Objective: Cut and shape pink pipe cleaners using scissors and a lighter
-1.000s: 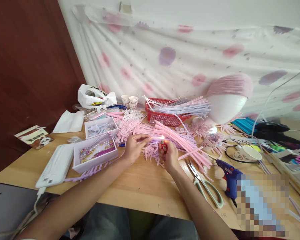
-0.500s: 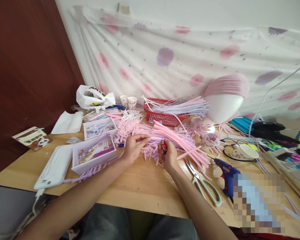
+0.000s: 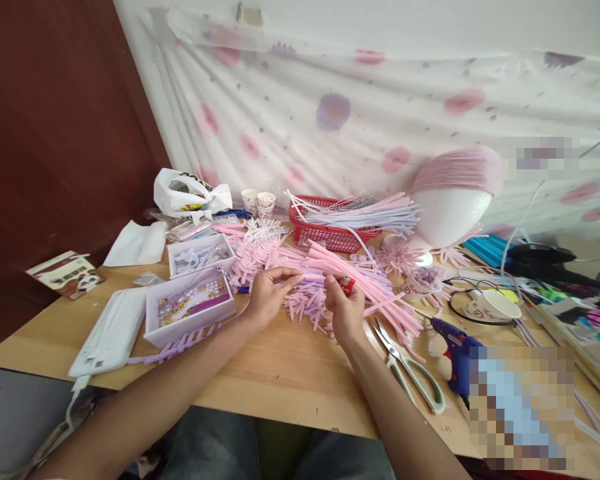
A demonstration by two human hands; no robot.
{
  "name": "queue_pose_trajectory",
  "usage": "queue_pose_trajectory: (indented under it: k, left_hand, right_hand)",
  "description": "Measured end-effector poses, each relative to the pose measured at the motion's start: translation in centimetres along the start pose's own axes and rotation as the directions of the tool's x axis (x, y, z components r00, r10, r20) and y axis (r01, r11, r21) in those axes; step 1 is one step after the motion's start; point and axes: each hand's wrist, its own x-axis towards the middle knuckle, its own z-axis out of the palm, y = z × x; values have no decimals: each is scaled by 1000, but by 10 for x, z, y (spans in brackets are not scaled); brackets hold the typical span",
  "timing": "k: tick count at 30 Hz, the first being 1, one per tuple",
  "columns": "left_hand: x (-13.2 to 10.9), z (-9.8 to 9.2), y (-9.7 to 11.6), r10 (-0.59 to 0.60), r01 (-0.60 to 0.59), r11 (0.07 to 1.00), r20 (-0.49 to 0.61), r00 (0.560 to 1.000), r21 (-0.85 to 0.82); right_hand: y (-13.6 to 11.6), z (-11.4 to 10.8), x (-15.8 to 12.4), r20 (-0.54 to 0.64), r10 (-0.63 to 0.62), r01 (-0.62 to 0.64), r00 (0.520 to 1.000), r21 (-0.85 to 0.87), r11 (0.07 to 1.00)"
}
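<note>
centrally, lilac stem (image 3: pixel 313 277), right hand (image 3: pixel 347 310) holding lighter (image 3: pixel 347 286)

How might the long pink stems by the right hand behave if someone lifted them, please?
The pink stems are probably light, being slim and fuzzy-looking. They may stay fairly stiff, as they lie nearly straight. They might spread apart, since no tie shows.

Left hand (image 3: pixel 269 297): in front of the basket, thumb and finger pinched on a purple stem (image 3: pixel 311 276)
Right hand (image 3: pixel 345 313): in front of the basket, fingers curled round a red lighter (image 3: pixel 347 286)
Basket (image 3: pixel 325 237): red, stems heaped across its top
Pink bundle (image 3: pixel 367 281): just before the basket
Cups (image 3: pixel 265 206): just left of the basket
Foam head (image 3: pixel 453 217): right of the basket, pink-capped
Scissors (image 3: pixel 401 357): in front of the basket, rightward, blades slightly apart
</note>
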Motion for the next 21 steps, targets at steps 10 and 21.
queue_pose_trajectory:
  k: [10,21]
  left_hand:
    - [-3,3,3,-43,43,999,-5,999,-26]
    - [-4,4,5,-57,57,998,0,998,-26]
  right_hand:
    - [4,-3,-1,-31,-166,156,986,-201,967]
    - [6,-4,-1,-29,-139,131,990,-193,972]
